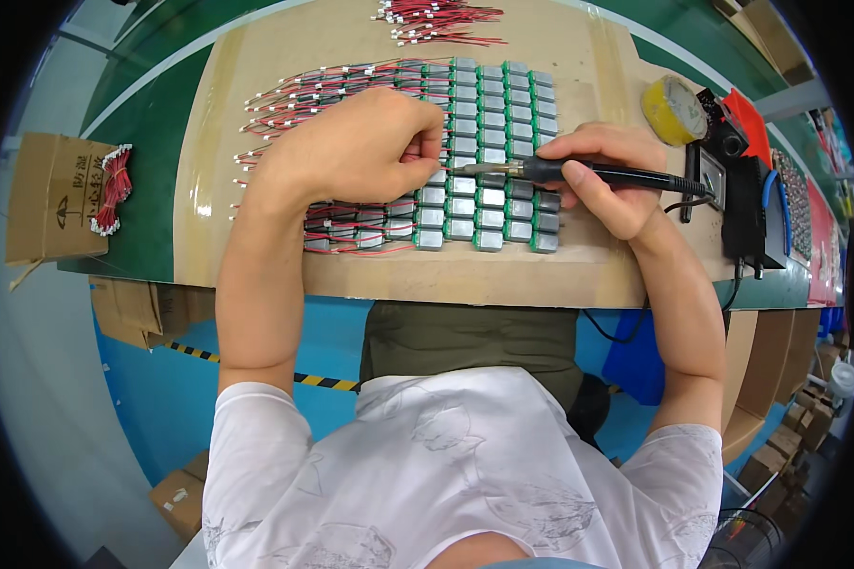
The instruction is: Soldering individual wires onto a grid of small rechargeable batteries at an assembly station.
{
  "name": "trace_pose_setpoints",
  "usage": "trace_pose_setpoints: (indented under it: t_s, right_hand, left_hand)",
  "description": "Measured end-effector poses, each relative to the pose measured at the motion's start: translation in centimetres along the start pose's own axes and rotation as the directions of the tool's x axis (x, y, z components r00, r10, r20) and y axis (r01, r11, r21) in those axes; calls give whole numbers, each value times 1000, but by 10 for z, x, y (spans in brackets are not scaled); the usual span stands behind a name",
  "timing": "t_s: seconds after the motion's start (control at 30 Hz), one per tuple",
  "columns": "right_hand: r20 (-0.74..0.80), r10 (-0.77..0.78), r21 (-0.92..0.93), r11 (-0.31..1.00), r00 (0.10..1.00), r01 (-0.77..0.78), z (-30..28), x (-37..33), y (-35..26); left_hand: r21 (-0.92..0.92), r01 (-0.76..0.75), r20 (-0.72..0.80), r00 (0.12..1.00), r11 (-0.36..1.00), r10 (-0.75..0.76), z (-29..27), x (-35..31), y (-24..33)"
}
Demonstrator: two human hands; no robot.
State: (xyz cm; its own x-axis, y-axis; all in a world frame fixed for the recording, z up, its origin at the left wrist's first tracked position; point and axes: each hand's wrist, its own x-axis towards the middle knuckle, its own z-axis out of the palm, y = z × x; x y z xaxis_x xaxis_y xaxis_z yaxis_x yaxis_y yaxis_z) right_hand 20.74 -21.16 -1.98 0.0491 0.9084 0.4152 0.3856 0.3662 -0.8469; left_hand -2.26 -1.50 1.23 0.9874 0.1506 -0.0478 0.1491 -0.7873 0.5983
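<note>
Rows of small silver battery cells (489, 197) with green edges lie in a grid on the cardboard sheet. My right hand (612, 175) grips a soldering iron (550, 171) by its black handle; its metal tip points left, at a cell in the middle of the grid. Close to that tip, my left hand (380, 147) is pinched, and a bit of thin red wire shows at its fingertips. Red and black wires with white connectors (275, 100) run from the cells on the left side. My left hand and wrist hide part of those rows.
A bundle of red wires (436, 21) lies at the far edge of the cardboard sheet (399, 277). Another hangs on a cardboard box (52, 199) at left. Yellow tape (674, 109) and a black soldering station (745, 213) with a cord stand at right.
</note>
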Motion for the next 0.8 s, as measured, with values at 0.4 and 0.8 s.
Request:
trace_pose_setpoints:
  t_s: [0.4,0.8]
  right_hand:
    - [-16,-12,-13,1000,1000,12,-1,0,-1]
    - [-12,-18,8,1000,1000,18,0,1,-2]
  left_hand:
    - [-15,18,13,1000,1000,-18,0,3,1]
    - [-2,38,15,999,999,-38,0,1,2]
